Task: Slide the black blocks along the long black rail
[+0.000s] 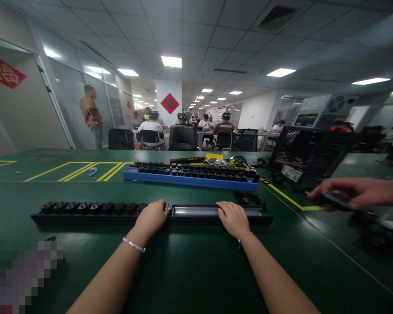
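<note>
A long black tray [101,220] lies across the table in front of me. Its left half carries a row of several small black parts with metallic centres [96,208]; on the right, a bare silvery strip [193,211] shows. My left hand [151,218] is closed at the end of that row, fingertips against a small black part [168,208], mostly covered by the fingers. Over the strip, my right hand [235,219] is curled onto the tray, gripping it with the fingers over its far side. Loose black parts [245,198] lie just behind the tray's right end.
Behind is a blue tray [190,179] of similar parts, near a shiny dish [217,162] and cables [238,162]. An open computer case [309,152] stands right. Another person's hand [363,192] holds a dark flat object there. A pixelated item [22,279] lies front left.
</note>
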`<state>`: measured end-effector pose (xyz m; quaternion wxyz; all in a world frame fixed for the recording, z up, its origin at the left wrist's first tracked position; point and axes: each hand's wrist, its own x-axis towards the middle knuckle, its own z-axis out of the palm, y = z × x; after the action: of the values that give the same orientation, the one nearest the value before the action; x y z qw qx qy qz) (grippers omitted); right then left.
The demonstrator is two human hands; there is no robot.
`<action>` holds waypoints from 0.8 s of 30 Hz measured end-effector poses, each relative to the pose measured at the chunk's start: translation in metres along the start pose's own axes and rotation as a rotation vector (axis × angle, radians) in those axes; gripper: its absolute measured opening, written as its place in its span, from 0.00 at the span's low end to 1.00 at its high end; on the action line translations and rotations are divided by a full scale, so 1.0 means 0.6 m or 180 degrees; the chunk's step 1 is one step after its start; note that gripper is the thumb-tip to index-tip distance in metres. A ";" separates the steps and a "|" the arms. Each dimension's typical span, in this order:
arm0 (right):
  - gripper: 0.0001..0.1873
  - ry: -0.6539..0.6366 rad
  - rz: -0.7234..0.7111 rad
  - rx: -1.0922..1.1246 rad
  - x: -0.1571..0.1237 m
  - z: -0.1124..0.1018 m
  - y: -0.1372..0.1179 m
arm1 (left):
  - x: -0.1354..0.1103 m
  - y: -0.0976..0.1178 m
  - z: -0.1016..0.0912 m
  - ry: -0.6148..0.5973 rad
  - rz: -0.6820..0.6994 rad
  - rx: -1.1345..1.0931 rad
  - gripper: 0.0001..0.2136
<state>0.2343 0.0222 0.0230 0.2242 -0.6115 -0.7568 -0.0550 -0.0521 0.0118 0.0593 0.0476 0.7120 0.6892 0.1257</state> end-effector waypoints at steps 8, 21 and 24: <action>0.20 -0.0026 0.0005 -0.0049 0.001 0.001 0.000 | 0.000 0.003 0.001 -0.0094 -0.0098 0.0065 0.12; 0.20 -0.0036 -0.0001 -0.0020 0.000 -0.001 -0.001 | -0.004 0.010 0.004 -0.0041 0.0049 0.0059 0.12; 0.20 -0.0045 -0.0005 -0.0041 0.000 -0.001 -0.001 | -0.004 0.010 0.003 -0.0023 0.0065 0.0081 0.12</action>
<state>0.2340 0.0215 0.0238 0.2148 -0.6127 -0.7585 -0.0557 -0.0459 0.0091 0.0584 0.0397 0.7201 0.6832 0.1148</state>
